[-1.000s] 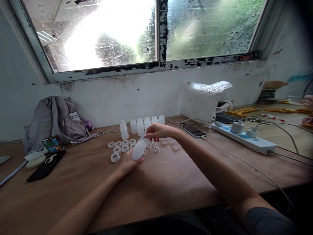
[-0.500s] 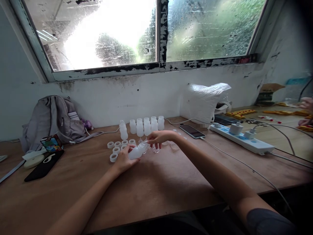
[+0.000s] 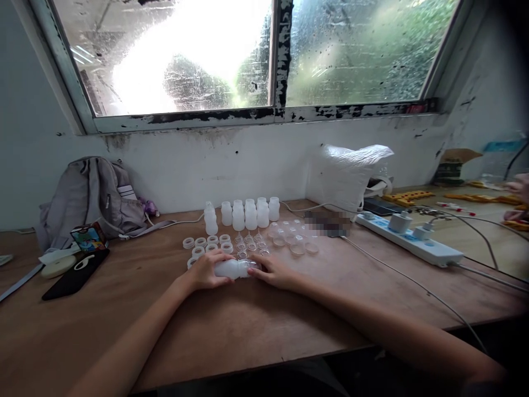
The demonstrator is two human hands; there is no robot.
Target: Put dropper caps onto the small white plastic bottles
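My left hand (image 3: 206, 270) is wrapped round the frosted body of a small baby bottle (image 3: 227, 269). The bottle lies on its side, its neck towards the right. Round the clear top (image 3: 248, 267) at its neck end, my right hand (image 3: 270, 271) closes its fingers, hiding part of that top. Just behind my hands stand several clear teats (image 3: 249, 240). Several white screw rings (image 3: 200, 242) lie at the left, some partly behind my left hand. Clear round discs (image 3: 296, 249) are spread to the right of the teats.
Several frosted bottles (image 3: 250, 215) stand in a row near the wall, with one topped bottle (image 3: 210, 220) at their left. A backpack (image 3: 93, 193) and dark phone (image 3: 74, 275) lie left. A power strip (image 3: 413, 237) and cables are at the right. Another person's hand (image 3: 518, 193) shows far right.
The bottle has swung from tilted to level and come slightly nearer me. My right hand has dropped from above the teat end to grip the clear top, uncovering the teats and discs behind.
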